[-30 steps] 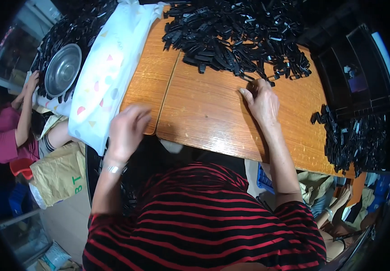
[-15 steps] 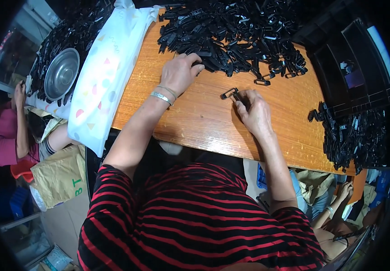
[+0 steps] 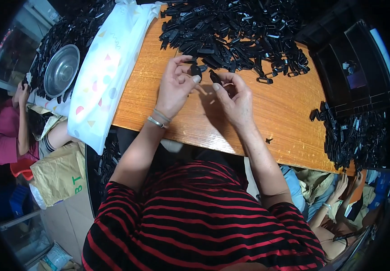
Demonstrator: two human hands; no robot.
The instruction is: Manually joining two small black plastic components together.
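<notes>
Fingers of both hands meet just in front of the big heap of black plastic clips (image 3: pixel 235 36) that covers the far part of the wooden tabletop (image 3: pixel 285 113). The left hand (image 3: pixel 174 88) pinches one small black clip piece (image 3: pixel 198 70) between thumb and forefinger, and the right hand (image 3: pixel 235 97) is closed on a second black piece (image 3: pixel 214 76) right beside it, the two parts nearly touching just on the near side of the heap. To join them well, I judge the pieces should be lined up squarely and pushed straight together, held low over the wood so a slip drops nothing far. Left of the heap lies a white patterned bag (image 3: pixel 109 67); right of it stands a dark tray (image 3: pixel 355 67).
</notes>
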